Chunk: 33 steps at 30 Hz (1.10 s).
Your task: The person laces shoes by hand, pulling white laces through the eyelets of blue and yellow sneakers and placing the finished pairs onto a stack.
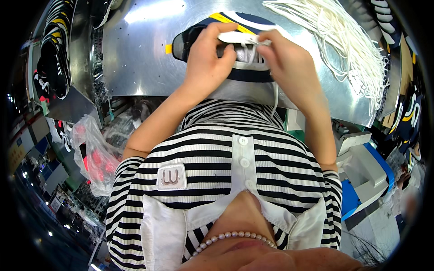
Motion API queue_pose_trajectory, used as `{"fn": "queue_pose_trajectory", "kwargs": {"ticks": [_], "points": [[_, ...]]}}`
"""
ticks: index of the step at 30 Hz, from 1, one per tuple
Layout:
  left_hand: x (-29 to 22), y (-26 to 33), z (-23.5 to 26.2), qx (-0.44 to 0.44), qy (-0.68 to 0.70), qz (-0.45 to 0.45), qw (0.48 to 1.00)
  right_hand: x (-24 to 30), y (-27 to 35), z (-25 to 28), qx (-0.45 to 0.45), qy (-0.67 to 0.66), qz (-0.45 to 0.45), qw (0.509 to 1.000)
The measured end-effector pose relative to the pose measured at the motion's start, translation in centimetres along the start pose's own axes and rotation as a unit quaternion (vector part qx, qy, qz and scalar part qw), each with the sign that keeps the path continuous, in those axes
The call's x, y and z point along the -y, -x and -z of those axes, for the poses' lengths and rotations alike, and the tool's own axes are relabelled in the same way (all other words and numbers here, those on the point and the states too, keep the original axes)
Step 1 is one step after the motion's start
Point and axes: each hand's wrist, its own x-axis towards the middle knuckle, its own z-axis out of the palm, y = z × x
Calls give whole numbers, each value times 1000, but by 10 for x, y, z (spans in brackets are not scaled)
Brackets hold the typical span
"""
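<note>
A dark navy shoe with white and yellow stripes lies on a metal table, its heel with a yellow tab to the left. My left hand is closed at the shoe's opening, its fingers on the white eyelet edge and its thumb by the opening. Over the eyelets, the thumb and fingers of my right hand pinch a white shoelace. Lace strands cross the pale tongue. One loose lace end hangs over the table's near edge. My right fingertips partly hide the lacing.
The metal table spans the far side. A heap of white laces covers its right part. Dark shoes stand in a row at the far left. A clear plastic bag hangs below left; a grey and blue machine stands at right.
</note>
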Motion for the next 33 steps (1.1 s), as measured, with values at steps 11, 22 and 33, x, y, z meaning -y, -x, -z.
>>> {"fn": "queue_pose_trajectory", "kwargs": {"ticks": [11,22,33], "points": [[-12,-27,22,152,354,130,914,-33,16,-23,-74,-56,-127,987],[-45,9,24,88,-293,-203,930,-36,37,-18,-100,-58,-47,992],[-11,-45,6,19,-291,-210,933,-9,99,-9,115,-219,-86,965]]}}
